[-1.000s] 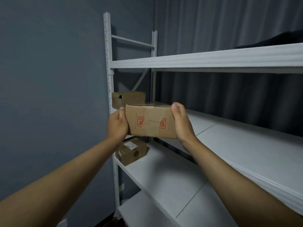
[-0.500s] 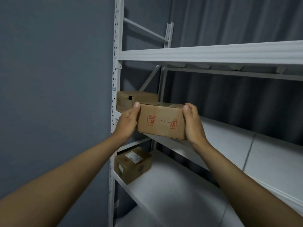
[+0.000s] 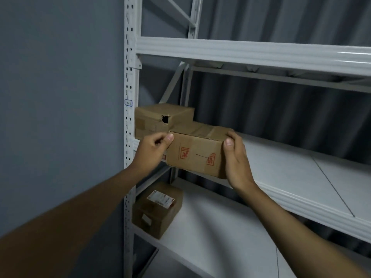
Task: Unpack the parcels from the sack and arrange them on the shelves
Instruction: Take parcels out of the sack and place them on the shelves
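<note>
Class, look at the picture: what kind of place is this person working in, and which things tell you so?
Probably a storeroom or parcel depot: white metal shelving with slotted uprights, cardboard parcels stored on it, and another box held in both hands.

Left hand (image 3: pixel 151 150): arm outstretched, fingers loosely curled, thumb tip forward. Right hand (image 3: pixel 236 159): arm outstretched, fingers wrapped, thumb upright, gripping.

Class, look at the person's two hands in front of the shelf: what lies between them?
In the head view, a cardboard box with red markings lies between the left hand and right hand, at the middle shelf.
</note>
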